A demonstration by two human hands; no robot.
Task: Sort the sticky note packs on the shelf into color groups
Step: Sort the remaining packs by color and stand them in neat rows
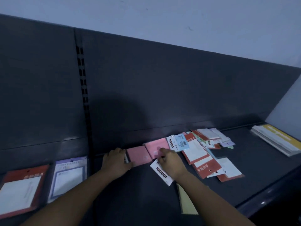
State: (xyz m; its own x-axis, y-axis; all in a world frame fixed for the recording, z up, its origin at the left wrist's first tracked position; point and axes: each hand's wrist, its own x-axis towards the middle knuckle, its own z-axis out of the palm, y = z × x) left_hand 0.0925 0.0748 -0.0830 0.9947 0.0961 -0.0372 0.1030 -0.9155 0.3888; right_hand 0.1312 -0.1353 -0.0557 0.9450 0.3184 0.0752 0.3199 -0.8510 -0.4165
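Edges should meet flush: left hand (116,160) grips the left pink pack (138,154), right hand (170,163) presses a forefinger on the right pink pack (154,146), its other fingers unclear, so slide them together gently.

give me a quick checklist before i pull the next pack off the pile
1. Left pink pack and right pink pack side by side: ok.
2. Left hand at the left pink pack's edge, grip: cannot tell.
3. Right hand free for the next pick: not ok, a finger touches the right pink pack.
4. Blue pack apart from the pink ones: not ok, it lies against them.
5. Pile sorted: not ok, colours mixed.
6. Red pack and purple pack set apart on the left: ok.
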